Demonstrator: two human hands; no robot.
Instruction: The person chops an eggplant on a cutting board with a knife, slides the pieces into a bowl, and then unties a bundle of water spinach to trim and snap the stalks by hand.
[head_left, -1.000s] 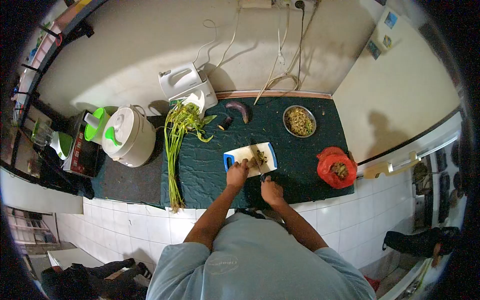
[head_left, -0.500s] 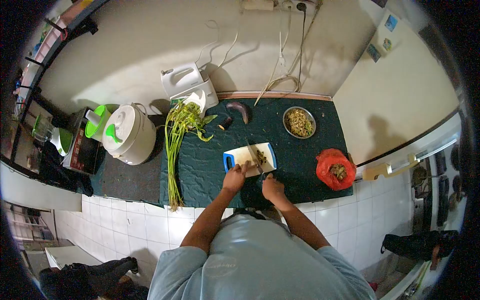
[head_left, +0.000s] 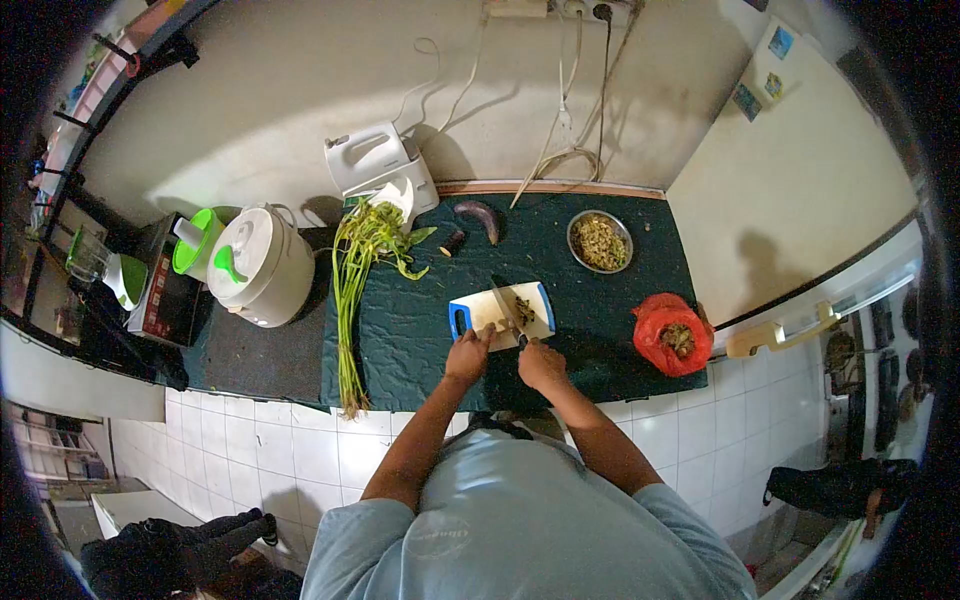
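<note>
Worktop viewed from above, left to right: a white cylindrical rice cooker with a green lid handle (head_left: 262, 275) stands at the back of a dark grey mat (head_left: 265, 360). A bunch of long green leafy stalks (head_left: 350, 310) runs down a dark green cloth (head_left: 410, 350), cut ends at the front edge, leaves beside a white plastic hand mixer (head_left: 375, 165). A broad strip of cloth separates stalks and board. The left hand (head_left: 467, 357) reaches over the near edge of a white rectangular cutting board with blue ends (head_left: 482, 303); its fingertips rest close to the blade, but whether they pinch anything cannot be told. A curved purple eggplant (head_left: 483, 217) lies well behind the board. A black-handled kitchen knife (head_left: 506, 308) slants across the board, tip past the far edge. Small dark chopped pieces (head_left: 524, 311) lie right of the blade, on the board. The right hand (head_left: 542, 365) has its fingers closed around the handle. Cloth extends between board and round metal bowl of chopped food (head_left: 605, 271); nearer the front right corner sits a red plastic bag (head_left: 652, 345)
</note>
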